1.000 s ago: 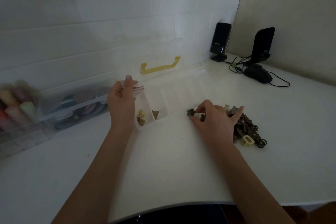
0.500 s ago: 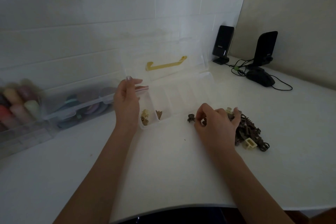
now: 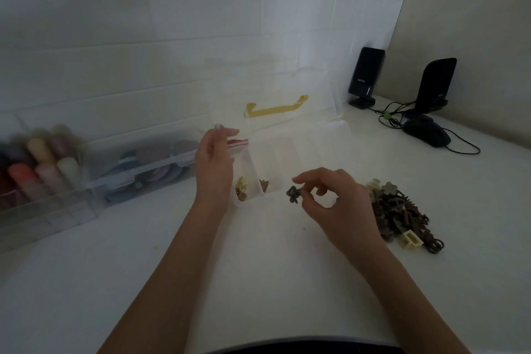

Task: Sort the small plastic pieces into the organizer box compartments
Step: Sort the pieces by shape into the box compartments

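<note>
A clear organizer box (image 3: 304,149) with a yellow handle (image 3: 275,109) stands open on the white table. Its leftmost compartment holds beige pieces (image 3: 240,192), and the one beside it holds brown pieces (image 3: 263,184). My left hand (image 3: 214,164) grips the box's left end, near a red-edged clear bag. My right hand (image 3: 334,204) pinches a small dark brown piece (image 3: 293,194) just in front of the box's near wall. A pile of brown and beige plastic pieces (image 3: 399,215) lies to the right of that hand.
A clear bin of round items (image 3: 138,167) and a clear case of coloured cylinders (image 3: 37,172) sit at the left against the wall. Two black speakers (image 3: 365,77) (image 3: 435,85), a mouse (image 3: 426,132) and cables occupy the back right corner.
My right hand has lifted the dark piece off the table and carried it slightly toward the box. My left hand keeps its hold on the box.
</note>
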`<state>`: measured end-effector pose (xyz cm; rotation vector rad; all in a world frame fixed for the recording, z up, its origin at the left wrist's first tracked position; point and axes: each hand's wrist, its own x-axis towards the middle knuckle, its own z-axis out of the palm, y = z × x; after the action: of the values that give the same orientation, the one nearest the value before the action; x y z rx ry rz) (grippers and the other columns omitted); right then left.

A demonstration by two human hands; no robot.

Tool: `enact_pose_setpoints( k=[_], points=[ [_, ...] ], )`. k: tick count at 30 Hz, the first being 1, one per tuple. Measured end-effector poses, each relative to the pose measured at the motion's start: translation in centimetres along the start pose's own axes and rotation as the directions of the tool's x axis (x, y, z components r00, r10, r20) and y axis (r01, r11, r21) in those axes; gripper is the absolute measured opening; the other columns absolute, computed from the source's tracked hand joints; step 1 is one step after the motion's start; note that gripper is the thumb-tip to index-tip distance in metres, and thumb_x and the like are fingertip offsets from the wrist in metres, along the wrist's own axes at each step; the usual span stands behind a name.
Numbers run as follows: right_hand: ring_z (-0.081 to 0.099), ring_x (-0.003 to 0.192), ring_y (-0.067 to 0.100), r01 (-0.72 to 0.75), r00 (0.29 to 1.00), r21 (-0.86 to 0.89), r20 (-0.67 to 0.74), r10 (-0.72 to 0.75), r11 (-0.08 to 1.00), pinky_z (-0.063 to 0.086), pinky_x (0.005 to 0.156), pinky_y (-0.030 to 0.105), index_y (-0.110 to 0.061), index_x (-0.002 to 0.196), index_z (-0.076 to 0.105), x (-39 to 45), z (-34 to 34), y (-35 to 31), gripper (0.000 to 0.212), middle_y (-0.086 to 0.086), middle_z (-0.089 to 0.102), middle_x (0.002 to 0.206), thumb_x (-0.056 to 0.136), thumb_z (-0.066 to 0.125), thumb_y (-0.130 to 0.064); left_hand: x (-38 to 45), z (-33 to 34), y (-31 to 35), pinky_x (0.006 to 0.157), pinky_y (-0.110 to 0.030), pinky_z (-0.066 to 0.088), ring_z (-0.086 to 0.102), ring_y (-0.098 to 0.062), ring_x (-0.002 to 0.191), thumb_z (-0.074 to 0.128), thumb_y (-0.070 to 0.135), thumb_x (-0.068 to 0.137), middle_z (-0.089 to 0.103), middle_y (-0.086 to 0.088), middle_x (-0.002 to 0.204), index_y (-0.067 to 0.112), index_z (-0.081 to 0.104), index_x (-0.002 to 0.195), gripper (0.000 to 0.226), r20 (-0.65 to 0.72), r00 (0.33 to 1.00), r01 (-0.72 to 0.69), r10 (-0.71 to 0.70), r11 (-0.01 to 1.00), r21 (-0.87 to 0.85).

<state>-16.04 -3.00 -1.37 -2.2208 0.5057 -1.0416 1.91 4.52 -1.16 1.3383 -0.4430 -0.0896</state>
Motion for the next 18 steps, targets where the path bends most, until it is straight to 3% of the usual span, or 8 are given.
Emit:
enact_pose_setpoints(
  k=[2,4,8,12,18],
  points=[
    [0.057,0.076,0.009,0.046,0.998,0.031,0.045,-0.047,0.998,0.053,0.075,0.028,-0.028,0.089,0.070,0.5,-0.1,-0.7,0.031,-0.016,0.065,0.076,0.074,0.070,-0.001,0.0,0.0,0.0,0.090,-0.039,0.048,0.063,-0.012,0.096,0.037,0.043,0.099,0.068,0.015,0.095,0.035,0.062,0.075,0.036,-0.005,1.000,-0.006,0.006,1.000,0.013],
    [0.059,0.076,0.009,0.083,0.994,0.056,0.070,-0.086,0.995,0.055,0.076,0.033,-0.026,0.089,0.071,1.4,0.0,-1.7,0.030,-0.015,0.067,0.079,0.075,0.069,0.000,-0.1,0.1,0.0,0.096,-0.044,0.049,0.064,-0.014,0.098,0.036,0.044,0.099,0.068,0.014,0.095,0.034,0.062,0.076,0.036,-0.009,1.000,-0.014,0.014,0.999,0.029],
    [0.056,0.073,0.007,0.196,0.979,0.016,0.062,-0.196,0.981,0.052,0.072,0.029,-0.022,0.089,0.071,3.9,1.8,-3.5,0.022,-0.015,0.066,0.078,0.077,0.069,-0.004,-0.5,0.2,0.2,0.098,-0.049,0.048,0.065,-0.017,0.099,0.036,0.041,0.100,0.068,0.011,0.095,0.034,0.061,0.078,0.034,0.018,0.999,-0.050,0.049,0.998,0.036],
    [0.046,0.082,0.003,0.227,0.960,-0.111,0.192,-0.203,0.968,0.049,0.072,0.030,-0.028,0.094,0.069,5.0,4.1,-3.9,0.018,-0.016,0.067,0.083,0.083,0.064,-0.014,-0.9,0.2,0.8,0.093,-0.042,0.051,0.066,-0.011,0.089,0.035,0.033,0.102,0.067,0.008,0.091,0.024,0.062,0.085,0.033,0.039,0.996,-0.084,0.084,0.996,0.019],
    [0.056,0.079,0.002,0.198,0.973,-0.099,0.138,-0.184,0.975,0.048,0.074,0.016,-0.027,0.092,0.069,4.0,1.4,-1.4,0.021,-0.026,0.058,0.079,0.082,0.068,-0.008,-0.5,0.4,0.1,0.099,-0.050,0.046,0.064,-0.016,0.100,0.037,0.042,0.100,0.069,0.017,0.093,0.039,0.063,0.075,0.036,0.029,0.999,-0.038,0.037,0.999,0.028]
  ],
)
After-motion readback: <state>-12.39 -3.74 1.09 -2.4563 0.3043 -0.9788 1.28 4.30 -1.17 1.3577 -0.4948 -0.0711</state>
